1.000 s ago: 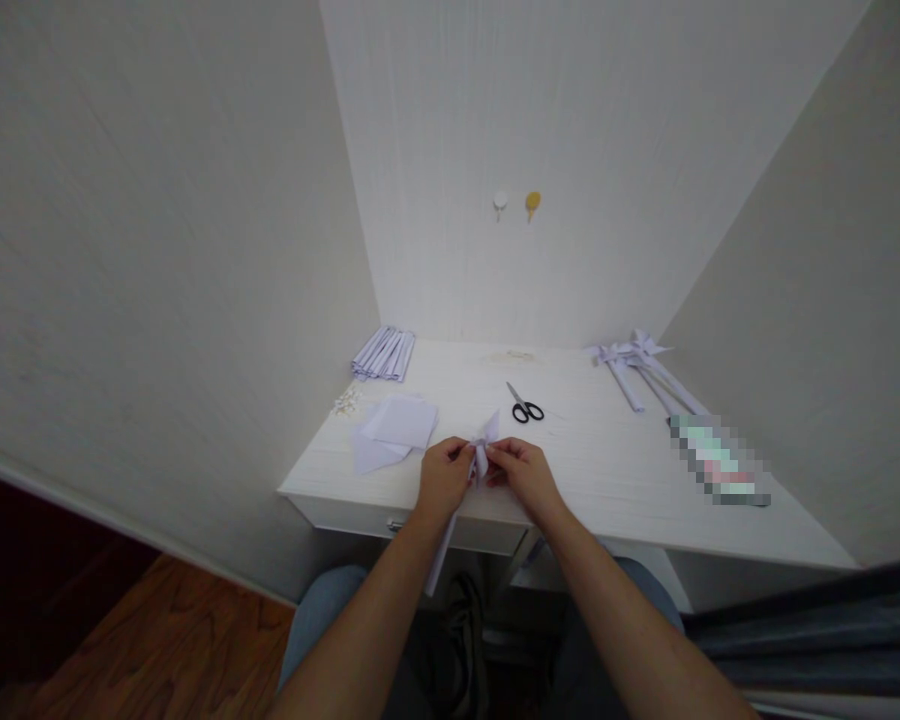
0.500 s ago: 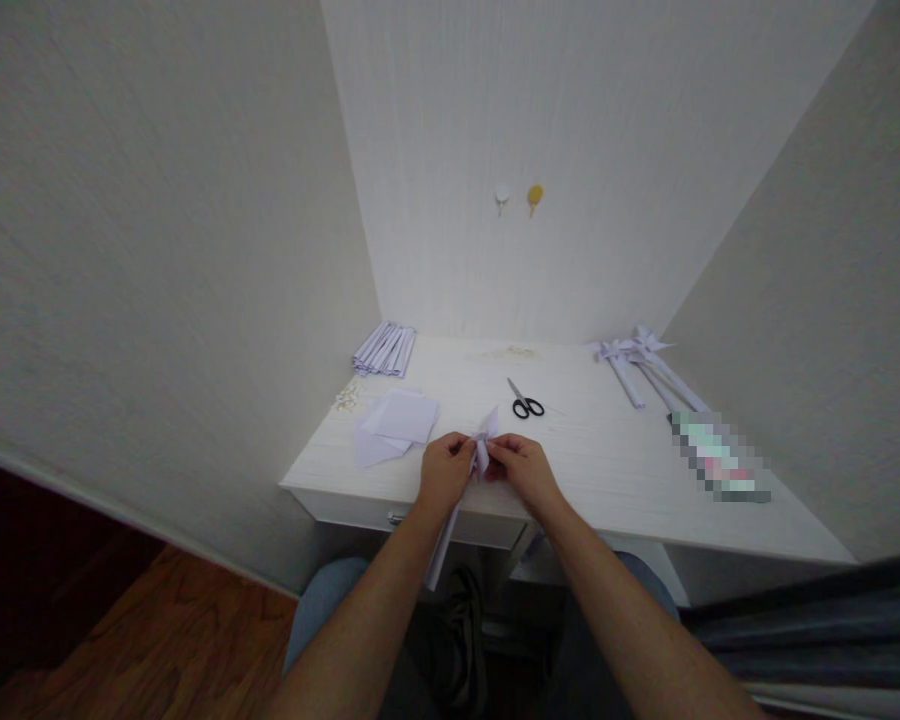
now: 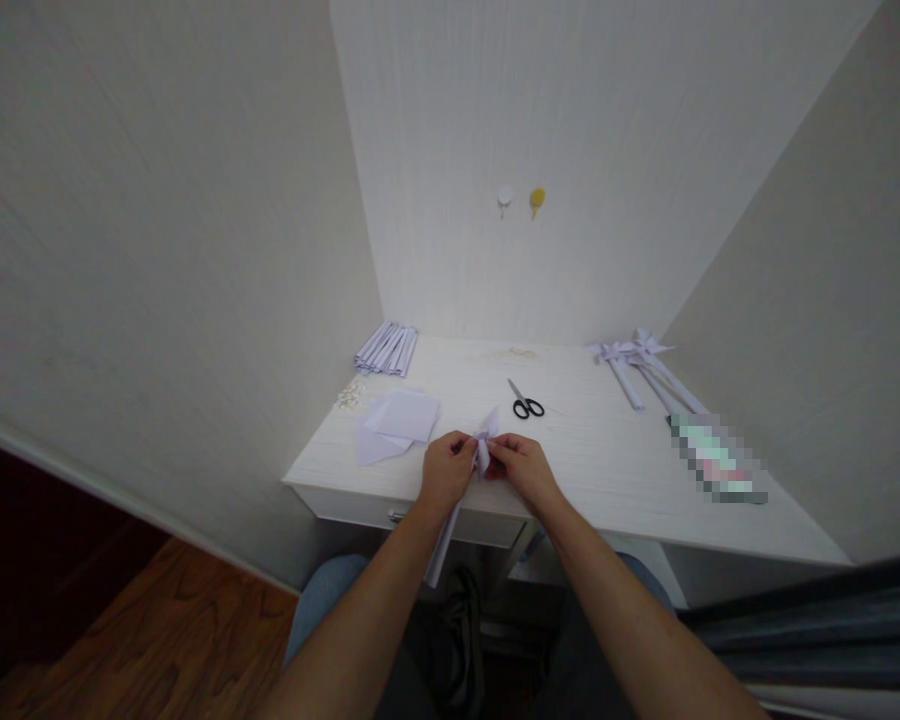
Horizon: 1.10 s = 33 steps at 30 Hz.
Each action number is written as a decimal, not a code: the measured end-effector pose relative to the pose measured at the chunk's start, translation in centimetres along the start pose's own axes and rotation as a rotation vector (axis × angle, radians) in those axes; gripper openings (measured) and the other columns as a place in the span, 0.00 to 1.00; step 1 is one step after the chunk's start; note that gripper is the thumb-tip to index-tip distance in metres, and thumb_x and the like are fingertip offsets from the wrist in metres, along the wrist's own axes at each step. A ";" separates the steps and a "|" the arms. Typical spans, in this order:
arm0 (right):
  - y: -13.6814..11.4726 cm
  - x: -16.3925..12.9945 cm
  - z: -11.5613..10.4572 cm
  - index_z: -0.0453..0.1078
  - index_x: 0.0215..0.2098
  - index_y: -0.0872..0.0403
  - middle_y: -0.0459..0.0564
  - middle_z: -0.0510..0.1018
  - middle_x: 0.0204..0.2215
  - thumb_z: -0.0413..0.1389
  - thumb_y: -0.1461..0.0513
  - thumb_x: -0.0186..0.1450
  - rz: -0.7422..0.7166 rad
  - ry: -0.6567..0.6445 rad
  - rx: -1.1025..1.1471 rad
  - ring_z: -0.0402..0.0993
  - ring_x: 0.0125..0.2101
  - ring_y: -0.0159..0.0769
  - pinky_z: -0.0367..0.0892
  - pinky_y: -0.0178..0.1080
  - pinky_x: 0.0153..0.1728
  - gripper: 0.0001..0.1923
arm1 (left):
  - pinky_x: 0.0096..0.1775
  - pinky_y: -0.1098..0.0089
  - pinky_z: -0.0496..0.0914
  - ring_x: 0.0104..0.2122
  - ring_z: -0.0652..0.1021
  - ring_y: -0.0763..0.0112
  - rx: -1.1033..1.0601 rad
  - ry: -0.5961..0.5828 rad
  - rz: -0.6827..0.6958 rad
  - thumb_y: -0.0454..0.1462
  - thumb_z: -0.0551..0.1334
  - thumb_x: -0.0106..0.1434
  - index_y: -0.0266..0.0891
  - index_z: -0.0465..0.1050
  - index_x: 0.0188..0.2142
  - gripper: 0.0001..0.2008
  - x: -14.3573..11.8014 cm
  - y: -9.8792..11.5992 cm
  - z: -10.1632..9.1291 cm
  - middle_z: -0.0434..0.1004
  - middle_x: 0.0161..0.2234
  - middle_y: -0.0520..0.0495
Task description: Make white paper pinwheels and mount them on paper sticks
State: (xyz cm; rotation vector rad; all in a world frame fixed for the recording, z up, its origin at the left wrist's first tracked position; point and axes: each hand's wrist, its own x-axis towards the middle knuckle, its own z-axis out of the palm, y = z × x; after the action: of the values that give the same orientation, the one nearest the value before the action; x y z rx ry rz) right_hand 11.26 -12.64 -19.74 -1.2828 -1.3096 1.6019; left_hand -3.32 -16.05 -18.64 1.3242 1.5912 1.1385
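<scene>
Over the front edge of the desk, both hands meet on a white paper pinwheel (image 3: 484, 455) with folded, pointed blades. My left hand (image 3: 445, 470) pinches it from the left, and a rolled paper stick (image 3: 442, 548) slants down below that wrist past the desk edge. From the right, the fingers of my right hand (image 3: 526, 468) are closed on the pinwheel's centre. Fingertips hide the exact spot they press. Just beyond the hands lie black-handled scissors (image 3: 525, 404). Square white paper sheets (image 3: 411, 416) overlap on the left.
Rolled paper sticks (image 3: 386, 348) are stacked at the back left, near small white bits (image 3: 350, 395). Several paper pinwheels on sticks (image 3: 625, 378) rest at the back right. A blurred-out flat object (image 3: 716, 462) lies at right. Walls enclose the white desk (image 3: 592, 460).
The view has shifted very slightly. Both hands keep their hold on the pinwheel in almost the same place, with only tiny finger movement.
</scene>
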 end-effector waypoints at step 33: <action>-5.5 -5.7 -0.3 0.77 0.40 0.53 0.41 0.71 0.19 0.68 0.49 0.54 -0.381 0.273 0.127 0.65 0.20 0.31 0.64 0.36 0.22 0.21 | 0.29 0.71 0.63 0.23 0.67 0.73 -0.613 0.053 0.102 0.46 0.70 0.53 0.38 0.74 0.23 0.14 -2.3 3.4 -0.8 0.66 0.20 0.55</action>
State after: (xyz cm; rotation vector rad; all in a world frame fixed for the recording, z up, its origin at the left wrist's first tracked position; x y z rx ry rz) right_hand 12.74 -16.47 -12.96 -1.0551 -1.1768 1.1800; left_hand -2.61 -18.21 -15.13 0.9724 1.0798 1.5741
